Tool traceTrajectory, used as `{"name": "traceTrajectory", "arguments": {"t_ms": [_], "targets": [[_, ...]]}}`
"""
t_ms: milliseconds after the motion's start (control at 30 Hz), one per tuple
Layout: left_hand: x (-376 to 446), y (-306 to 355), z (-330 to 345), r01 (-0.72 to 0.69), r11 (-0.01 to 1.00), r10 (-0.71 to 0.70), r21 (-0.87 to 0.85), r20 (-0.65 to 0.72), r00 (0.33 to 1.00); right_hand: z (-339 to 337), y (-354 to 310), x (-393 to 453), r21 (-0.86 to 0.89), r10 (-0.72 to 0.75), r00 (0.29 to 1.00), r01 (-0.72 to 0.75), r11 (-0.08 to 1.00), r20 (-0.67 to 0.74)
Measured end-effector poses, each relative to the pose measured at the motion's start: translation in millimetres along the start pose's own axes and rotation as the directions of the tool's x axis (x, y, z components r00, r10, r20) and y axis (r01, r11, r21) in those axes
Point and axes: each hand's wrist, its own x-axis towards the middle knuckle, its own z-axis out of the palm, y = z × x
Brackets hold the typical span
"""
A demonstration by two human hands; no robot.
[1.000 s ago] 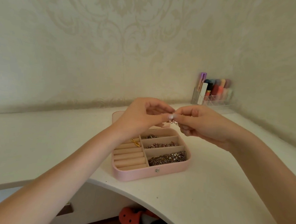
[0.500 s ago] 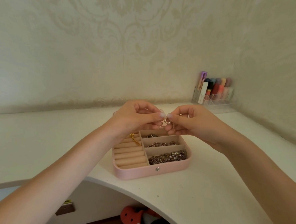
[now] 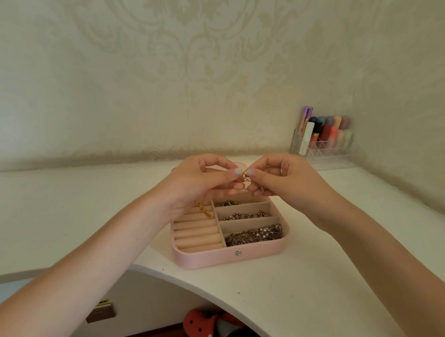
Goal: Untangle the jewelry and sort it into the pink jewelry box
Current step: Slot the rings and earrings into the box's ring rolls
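Note:
The pink jewelry box (image 3: 211, 260) lies open on the white desk, lid back behind my hands. Its right compartments hold rings (image 3: 231, 203), a beaded bracelet (image 3: 244, 216) and a heap of tangled chains (image 3: 254, 235). A gold chain (image 3: 205, 210) lies across the ring rolls at the left. Above the box's far edge, my left hand (image 3: 202, 182) and my right hand (image 3: 285, 183) meet fingertip to fingertip, both pinching one small gold piece of jewelry (image 3: 244, 176). Most of that piece is hidden between my fingers.
A clear organizer (image 3: 323, 148) with lipsticks and tubes stands at the back right by the wall. The white desk (image 3: 313, 276) has a curved front edge. A red spotted slipper (image 3: 203, 324) lies on the floor under it.
Both hands have kept pinching the small piece and shifted slightly left over the box. The view has tilted a little, so the box sits lower in the frame.

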Motion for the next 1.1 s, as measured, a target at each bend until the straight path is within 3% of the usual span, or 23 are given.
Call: {"name": "traceTrajectory", "arguments": {"t_ms": [200, 333, 467, 733, 967, 1100], "targets": [[-1.3, 3.9, -3.1, 0.089, 0.991, -0.081, -0.098, 0.088, 0.993, 0.4, -1.3, -0.2, -0.012, -0.027, 1.000, 0.027, 1.000, -0.006], [0.0, 5.6, -7.7, 0.072, 0.990, -0.068, -0.117, 0.041, 0.997, 0.0, -1.7, -0.2, -0.011, -0.026, 1.000, 0.026, 1.000, -0.012], [-3.2, 5.1, -10.8, -0.049, 0.992, 0.053, 0.114, -0.033, 0.998, 1.3, -0.4, -0.7, -0.031, -0.024, 1.000, 0.023, 0.999, -0.017], [-23.8, 11.0, -27.7, -0.184, 0.859, 0.203, 0.478, 0.011, 0.979, 16.6, -2.3, -7.2, -0.108, -0.057, 0.997, 0.062, 0.992, 0.045], [-39.0, 12.3, -50.3, -0.188, 0.635, 0.107, 0.750, 0.155, 0.982, 49.5, 6.4, -15.3, -0.338, -0.163, 0.980, 0.194, 0.921, 0.117], [-46.3, 16.6, -53.4, -0.176, 0.583, 0.043, 0.793, 0.187, 0.981, 57.2, 5.0, -19.1, -0.395, -0.207, 0.970, 0.240, 0.887, 0.123]]}}
